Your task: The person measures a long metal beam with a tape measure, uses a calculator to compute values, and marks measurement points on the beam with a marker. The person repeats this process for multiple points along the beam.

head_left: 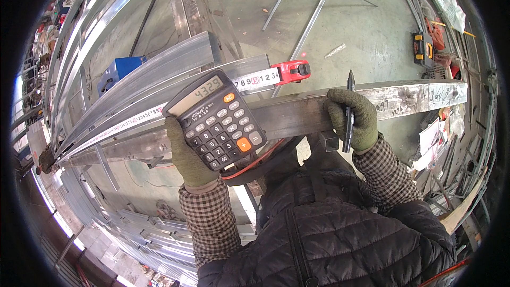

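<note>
One left grip [190, 158] closed on calculator [219, 121]; right grip [364, 117] round marker [348, 123]

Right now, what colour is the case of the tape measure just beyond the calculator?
The tape measure's case is red with black; the head view shows it best.

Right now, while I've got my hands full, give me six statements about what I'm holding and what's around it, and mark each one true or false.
1. The left hand holds a calculator. True.
2. The right hand holds a screwdriver. False: it holds a black marker.
3. The red tape measure has its blade fully wound in. False: the blade is drawn out to the left.
4. A yellow-and-black toolbox appears farther right than the black marker. True.
5. The calculator has two orange keys. True.
6. Both hands are bare. False: both wear green gloves.
</note>
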Demonstrator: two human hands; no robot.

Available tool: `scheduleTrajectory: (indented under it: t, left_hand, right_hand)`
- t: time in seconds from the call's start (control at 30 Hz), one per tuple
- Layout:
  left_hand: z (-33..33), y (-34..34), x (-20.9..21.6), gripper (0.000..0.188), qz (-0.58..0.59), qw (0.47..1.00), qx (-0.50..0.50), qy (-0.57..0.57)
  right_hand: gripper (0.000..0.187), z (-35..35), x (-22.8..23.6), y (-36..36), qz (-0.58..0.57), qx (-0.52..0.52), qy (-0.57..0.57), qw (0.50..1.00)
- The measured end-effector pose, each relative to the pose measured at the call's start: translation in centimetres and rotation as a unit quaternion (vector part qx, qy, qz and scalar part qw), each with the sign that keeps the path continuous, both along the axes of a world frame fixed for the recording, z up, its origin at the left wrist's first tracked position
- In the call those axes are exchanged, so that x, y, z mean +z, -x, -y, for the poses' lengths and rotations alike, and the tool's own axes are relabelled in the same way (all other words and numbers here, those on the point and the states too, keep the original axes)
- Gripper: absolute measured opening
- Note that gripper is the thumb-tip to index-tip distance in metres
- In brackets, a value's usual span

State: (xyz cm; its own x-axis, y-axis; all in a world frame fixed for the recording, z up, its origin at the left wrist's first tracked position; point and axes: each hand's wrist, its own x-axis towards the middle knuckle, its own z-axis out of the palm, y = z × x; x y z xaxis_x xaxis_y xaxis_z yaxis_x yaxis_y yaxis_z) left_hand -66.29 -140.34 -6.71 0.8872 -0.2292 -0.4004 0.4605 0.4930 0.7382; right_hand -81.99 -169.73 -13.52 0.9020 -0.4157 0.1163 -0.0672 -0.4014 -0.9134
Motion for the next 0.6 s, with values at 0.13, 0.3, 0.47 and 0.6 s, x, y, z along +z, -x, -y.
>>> scheduleTrajectory:
  t: [0.13, 0.3, 0.47, 0.6]
  left_hand:
    - [-0.14, -0.03, -0.03, 0.065, 0.001, 1.000, -0.004, 0.001]
    - [-0.15, 0.02, -0.12, 0.065, 0.003, 1.000, -0.004, -0.004]
    - [-0.23, -0.01, -0.14, 0.065, 0.007, 1.000, -0.002, -0.011]
    - [-0.27, -0.11, -0.10, 0.064, 0.003, 1.000, -0.010, 0.004]
  right_hand:
    - [0.029, -0.15, -0.02, -0.09, 0.007, -0.003, -0.019, 1.000]
    - [0.030, -0.12, -0.02, -0.06, 0.004, -0.001, -0.021, 1.000]
    - [0.029, -0.07, 0.09, -0.13, 0.006, 0.000, -0.012, 1.000]
    - [0.029, -0.18, 0.23, -0.19, 0.002, -0.002, -0.011, 1.000]
